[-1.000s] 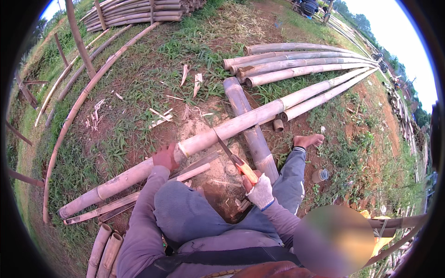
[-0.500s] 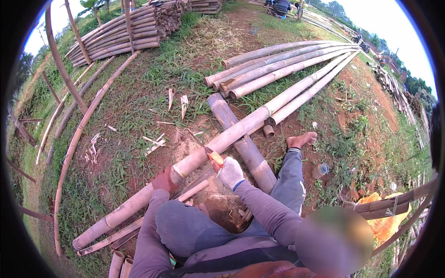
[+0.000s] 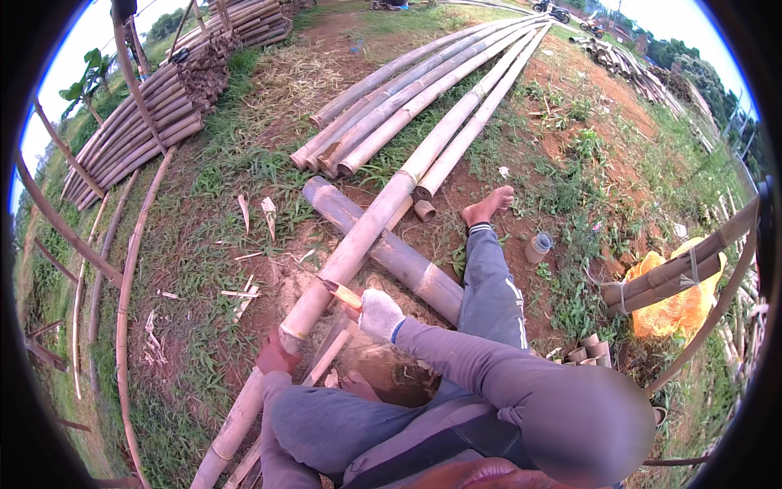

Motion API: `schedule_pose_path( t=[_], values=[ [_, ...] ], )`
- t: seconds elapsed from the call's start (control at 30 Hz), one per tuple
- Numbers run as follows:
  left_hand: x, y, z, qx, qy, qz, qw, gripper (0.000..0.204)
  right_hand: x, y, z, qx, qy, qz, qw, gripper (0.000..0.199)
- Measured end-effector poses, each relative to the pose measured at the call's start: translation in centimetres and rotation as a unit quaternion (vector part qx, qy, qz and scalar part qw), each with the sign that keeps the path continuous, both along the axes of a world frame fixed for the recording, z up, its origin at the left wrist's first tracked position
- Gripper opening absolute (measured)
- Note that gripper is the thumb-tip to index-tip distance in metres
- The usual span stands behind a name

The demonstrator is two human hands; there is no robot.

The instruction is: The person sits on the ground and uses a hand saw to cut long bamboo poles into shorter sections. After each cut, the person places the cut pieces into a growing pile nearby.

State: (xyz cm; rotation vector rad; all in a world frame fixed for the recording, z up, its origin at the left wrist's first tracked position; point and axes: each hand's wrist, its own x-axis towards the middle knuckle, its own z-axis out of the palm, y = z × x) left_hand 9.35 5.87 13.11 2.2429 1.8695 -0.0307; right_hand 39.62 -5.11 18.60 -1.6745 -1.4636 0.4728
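Observation:
A long pale bamboo pole (image 3: 358, 244) runs from the lower left up to the far right and lies across a thicker bamboo log (image 3: 399, 257). My left hand (image 3: 275, 356), in a red glove, grips the pole near its lower part. Just above it, my right hand (image 3: 380, 314), in a white glove, is shut on an orange-handled chopping knife (image 3: 343, 294). The blade meets the pole's side and is mostly hidden. My legs in grey trousers stretch to the right, ending in a bare foot (image 3: 489, 204).
Stacked bamboo poles (image 3: 155, 122) lie at the upper left, and several more poles (image 3: 391, 98) lie beyond the log. Wood chips (image 3: 244, 293) litter the grass. At the right are an orange sack (image 3: 680, 306), tied poles (image 3: 668, 277) and short cut tubes (image 3: 588, 350).
My right hand has swung the knife down from a raised position onto the pole. My left hand has kept its grip. The view has tilted toward the far poles.

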Motion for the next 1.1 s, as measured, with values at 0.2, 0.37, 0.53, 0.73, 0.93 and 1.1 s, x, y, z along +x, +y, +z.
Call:
schedule_pose_path(
  t=[0.2,0.37,0.53,0.73,0.93,1.1],
  values=[
    [0.6,0.1,-0.7,0.004,-0.025,-0.012,1.000,0.106,0.7,0.1,-1.1,0.021,0.000,-0.011,1.000,0.033],
    [-0.6,0.7,-0.7,-0.006,-0.013,0.009,1.000,0.112,-0.2,0.7,0.4,0.068,0.026,-0.001,0.997,0.031],
    [0.5,0.3,-0.1,-0.020,0.011,0.006,1.000,0.105,0.0,0.2,0.3,-0.007,0.057,-0.009,0.998,0.042],
    [0.4,0.0,0.9,-0.012,0.018,-0.001,1.000,0.096,-0.4,4.0,2.9,0.013,0.030,0.008,0.999,0.048],
    [0.9,0.0,1.7,-0.053,0.004,0.009,0.999,0.100,2.2,-5.0,9.1,-0.026,0.022,0.035,0.999,0.047],
    [0.3,-0.6,1.4,-0.051,0.006,0.017,0.999,0.098,6.1,-15.4,9.3,-0.009,-0.011,0.072,0.997,0.050]
  ],
)
